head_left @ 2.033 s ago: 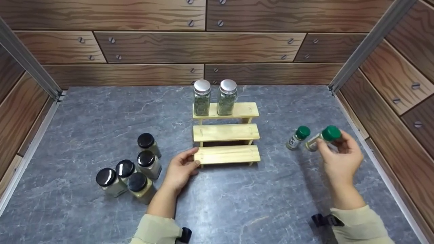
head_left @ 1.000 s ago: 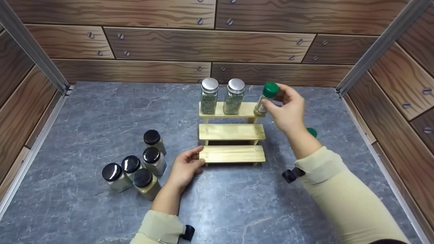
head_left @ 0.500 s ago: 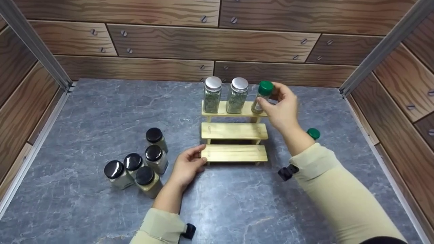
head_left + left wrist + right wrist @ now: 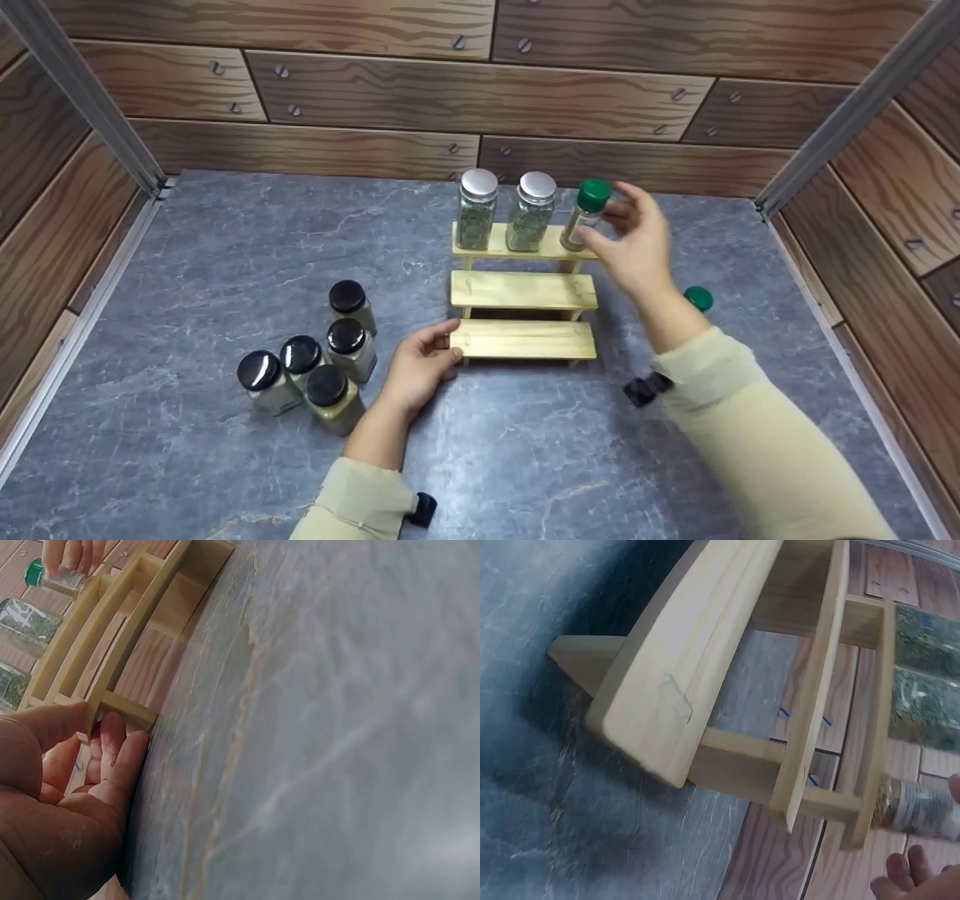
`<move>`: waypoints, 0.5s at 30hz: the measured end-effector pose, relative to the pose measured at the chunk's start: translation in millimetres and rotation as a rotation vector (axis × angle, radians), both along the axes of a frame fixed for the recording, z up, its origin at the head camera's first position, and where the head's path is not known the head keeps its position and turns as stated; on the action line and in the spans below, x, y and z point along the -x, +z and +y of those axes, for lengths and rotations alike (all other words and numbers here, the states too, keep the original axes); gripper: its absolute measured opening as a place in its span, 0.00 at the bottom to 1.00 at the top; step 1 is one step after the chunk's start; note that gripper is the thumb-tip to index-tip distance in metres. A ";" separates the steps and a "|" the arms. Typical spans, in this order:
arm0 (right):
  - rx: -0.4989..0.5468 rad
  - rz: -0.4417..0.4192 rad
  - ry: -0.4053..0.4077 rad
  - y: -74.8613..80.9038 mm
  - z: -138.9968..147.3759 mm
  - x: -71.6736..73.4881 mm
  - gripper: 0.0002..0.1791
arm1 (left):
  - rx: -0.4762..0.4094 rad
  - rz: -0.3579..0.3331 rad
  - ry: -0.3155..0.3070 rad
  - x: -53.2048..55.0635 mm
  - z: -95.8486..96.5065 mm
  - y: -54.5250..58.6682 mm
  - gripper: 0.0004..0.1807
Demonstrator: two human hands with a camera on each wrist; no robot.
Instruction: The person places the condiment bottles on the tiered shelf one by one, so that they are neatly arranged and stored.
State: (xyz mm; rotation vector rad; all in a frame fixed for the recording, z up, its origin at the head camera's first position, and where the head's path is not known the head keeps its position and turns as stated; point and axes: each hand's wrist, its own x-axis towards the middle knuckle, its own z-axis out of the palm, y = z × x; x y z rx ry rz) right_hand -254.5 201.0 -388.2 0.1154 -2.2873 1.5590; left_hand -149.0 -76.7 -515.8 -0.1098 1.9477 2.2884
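Observation:
A three-step wooden rack (image 4: 523,291) stands mid-table. My left hand (image 4: 420,367) grips the left end of its lowest step; in the left wrist view the thumb lies on the step's edge, with fingers curled beneath. On the top step stand two silver-lidded jars of green herbs (image 4: 475,214) and, at the right end, a green-capped spice jar (image 4: 583,221). My right hand (image 4: 637,244) is beside that jar, the thumb at its near side. In the right wrist view a gap shows between its fingers (image 4: 909,870) and the jar (image 4: 919,806), which rests on the step.
Several black-lidded spice jars (image 4: 349,345) cluster on the grey marbled table (image 4: 525,465) left of the left forearm. Another green-capped jar (image 4: 698,298) stands at right, mostly hidden by the right arm. Wood-patterned panels (image 4: 360,90) enclose the back and sides.
My right hand carried a green-capped jar from the right onto the top step's right end, then its fingers parted from it. My left hand stays on the rack; the view shifted slightly.

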 end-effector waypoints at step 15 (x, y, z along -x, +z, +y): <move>0.082 0.176 -0.228 -23.6 108.9 -37.2 0.25 | -0.008 0.001 0.004 -1.3 0.9 -0.4 0.28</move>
